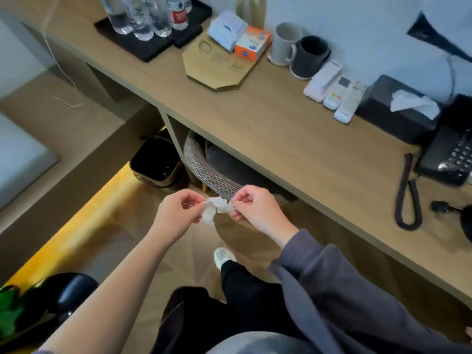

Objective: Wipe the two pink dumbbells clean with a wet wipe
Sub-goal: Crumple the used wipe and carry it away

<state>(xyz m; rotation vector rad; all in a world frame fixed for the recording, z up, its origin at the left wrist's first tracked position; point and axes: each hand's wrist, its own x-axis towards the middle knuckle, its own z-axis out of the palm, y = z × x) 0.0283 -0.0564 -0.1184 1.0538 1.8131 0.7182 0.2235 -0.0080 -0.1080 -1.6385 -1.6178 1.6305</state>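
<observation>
Pinches wet wipe [217, 209] in both grips: left hand [176, 213] at 9 o'clock, right hand [255, 208] at 3. Holds it beside worktop [255, 129].

Two mugs [283, 44], three remotes [323, 81], perhaps five water bottles [139, 21], one tissue box [388, 108], one phone [449, 159], one wipe [217, 208].

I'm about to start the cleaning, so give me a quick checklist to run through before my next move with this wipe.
1. Crumpled white wet wipe secured: ok, the left hand and right hand each pinch an end.
2. Wipe opened out flat: not ok, it is bunched up.
3. Pink dumbbells within sight: not ok, none visible.
4. Wipe damp enough: cannot tell.
5. Black waste bin available under the wooden desk: ok, in view and uncovered.
</observation>
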